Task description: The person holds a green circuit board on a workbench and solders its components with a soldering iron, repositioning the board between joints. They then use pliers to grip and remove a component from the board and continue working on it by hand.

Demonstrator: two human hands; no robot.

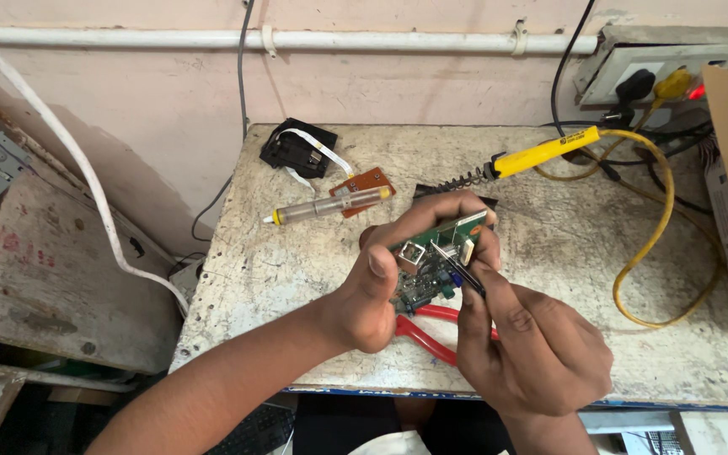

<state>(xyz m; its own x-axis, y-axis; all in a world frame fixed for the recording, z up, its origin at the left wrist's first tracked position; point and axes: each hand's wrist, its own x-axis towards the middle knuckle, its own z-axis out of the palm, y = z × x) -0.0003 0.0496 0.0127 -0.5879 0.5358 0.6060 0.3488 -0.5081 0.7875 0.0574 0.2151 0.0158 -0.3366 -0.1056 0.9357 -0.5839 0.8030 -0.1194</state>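
Observation:
My left hand (381, 286) grips a small green circuit board (436, 253) with a silver socket and a white connector, holding it above the worn workbench (549, 244). My right hand (528, 345) pinches dark tweezers (458, 268), whose tips touch the board's face. Under both hands lie red-handled pliers (423, 333), partly hidden.
A yellow soldering iron (532, 154) rests in a coil stand at the back, its yellow cord (659, 227) looping right. A clear-barrelled desoldering pump (326, 207), a small brown board (368, 181) and a black part (297, 150) with a ribbon lie at the back left. Wall sockets (667, 72) sit top right.

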